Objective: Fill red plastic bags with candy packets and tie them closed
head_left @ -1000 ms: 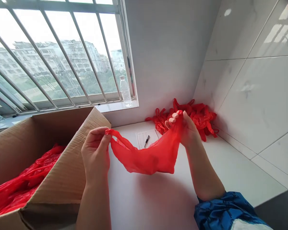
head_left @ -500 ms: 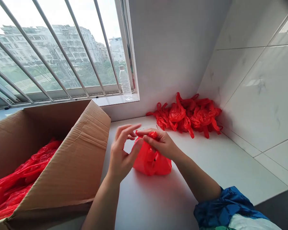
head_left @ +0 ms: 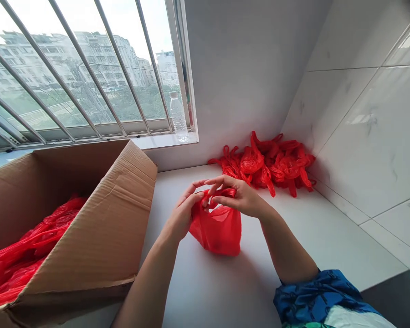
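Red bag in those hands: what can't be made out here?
Head view:
Red plastic bag: top hidden by the left hand and right hand, so the grip is unclear.
Bags in the cardboard box: the box flap hides most of them.
Heap of red bags: too tangled to count.
Blue sleeve: cut off by the bottom edge.

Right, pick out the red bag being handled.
The red plastic bag between the left hand and right hand; the others lie in the corner heap or the cardboard box.

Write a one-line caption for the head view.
Left hand and right hand hold a red plastic bag over a white counter.
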Available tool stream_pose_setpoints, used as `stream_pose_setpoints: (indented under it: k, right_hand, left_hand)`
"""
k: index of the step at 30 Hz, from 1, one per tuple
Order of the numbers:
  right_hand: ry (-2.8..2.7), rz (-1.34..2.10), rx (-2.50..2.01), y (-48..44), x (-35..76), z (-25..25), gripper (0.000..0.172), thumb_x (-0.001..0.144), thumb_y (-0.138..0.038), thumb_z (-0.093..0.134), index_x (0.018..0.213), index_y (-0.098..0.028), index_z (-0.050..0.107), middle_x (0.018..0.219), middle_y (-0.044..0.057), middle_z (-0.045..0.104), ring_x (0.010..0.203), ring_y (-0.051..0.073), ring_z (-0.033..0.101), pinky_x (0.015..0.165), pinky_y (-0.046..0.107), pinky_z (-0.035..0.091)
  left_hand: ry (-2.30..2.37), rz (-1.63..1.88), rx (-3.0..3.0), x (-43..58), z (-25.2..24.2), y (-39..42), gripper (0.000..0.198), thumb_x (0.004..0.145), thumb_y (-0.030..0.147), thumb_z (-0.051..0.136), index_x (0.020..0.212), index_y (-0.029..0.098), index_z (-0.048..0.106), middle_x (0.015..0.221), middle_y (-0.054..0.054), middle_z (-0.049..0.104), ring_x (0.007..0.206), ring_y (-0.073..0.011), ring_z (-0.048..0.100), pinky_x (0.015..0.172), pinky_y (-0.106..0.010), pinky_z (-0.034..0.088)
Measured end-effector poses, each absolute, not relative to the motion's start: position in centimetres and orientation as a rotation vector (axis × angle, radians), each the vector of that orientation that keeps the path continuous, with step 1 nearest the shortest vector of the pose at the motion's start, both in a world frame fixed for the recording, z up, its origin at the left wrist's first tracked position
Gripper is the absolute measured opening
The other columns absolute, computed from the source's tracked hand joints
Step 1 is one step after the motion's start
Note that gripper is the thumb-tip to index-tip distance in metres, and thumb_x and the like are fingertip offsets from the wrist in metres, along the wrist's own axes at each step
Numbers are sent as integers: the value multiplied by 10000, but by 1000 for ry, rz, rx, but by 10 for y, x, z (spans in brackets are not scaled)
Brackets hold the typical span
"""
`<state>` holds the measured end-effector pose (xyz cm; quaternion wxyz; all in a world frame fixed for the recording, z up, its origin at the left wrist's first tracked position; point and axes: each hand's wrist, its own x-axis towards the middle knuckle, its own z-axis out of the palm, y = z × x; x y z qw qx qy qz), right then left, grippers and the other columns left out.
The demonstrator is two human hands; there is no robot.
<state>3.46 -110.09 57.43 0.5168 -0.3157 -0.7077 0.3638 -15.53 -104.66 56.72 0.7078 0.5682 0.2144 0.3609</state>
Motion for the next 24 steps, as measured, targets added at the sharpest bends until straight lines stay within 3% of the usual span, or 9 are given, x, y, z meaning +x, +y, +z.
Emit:
stream_pose_setpoints:
  k: [3,6,13,16,21,24]
  right_hand:
    - [-1784,366,-965,-1106,27,574,176,929,-221,582,1104,-227,597,1097,56,591,821,146,613,711,299,513]
    - [-1829,-2,-1054,-1107,22,571,67,919,-218,596,975,-205,562,1016,48,565,767,146,554,662,283,475]
    - [-1828,-360,-1087,-1120,31,571,201,933,-344,635,824,-194,556,780,6,567,679,128,502,578,242,354]
    - [-1880,-243,-1061,-1134,37,567,277,949,-341,617,728,-185,556,658,-27,527,593,97,435,555,239,304]
    - [-2014,341,-1224,-1169,52,543,406,963,-401,570,634,-180,483,564,-56,435,517,74,341,509,228,264]
    - [-1996,702,-1328,-1188,66,522,418,973,-440,530,646,-181,509,564,-48,473,506,76,375,496,222,287]
  left_hand:
    - [475,739,1311,-156,567,-1048,459,954,423,516,1357,203,525,754,-21,661,656,-142,593,684,-257,471]
    - [529,710,1397,-157,566,-1049,503,974,506,457,1327,171,586,761,-49,694,701,-175,631,710,-280,487]
    - [567,981,1525,-160,574,-1061,398,931,471,584,1111,150,736,981,-99,746,916,-208,679,805,-277,510]
    - [624,1111,1558,-159,573,-1060,315,871,400,689,1085,176,744,965,-76,752,911,-193,688,817,-271,524]
    - [818,1417,1652,-166,551,-1031,286,848,364,701,1067,188,752,894,-57,752,878,-187,698,838,-293,537]
    - [998,1531,1693,-178,530,-1013,289,855,376,676,1055,183,753,917,-66,747,876,-196,697,842,-314,535]
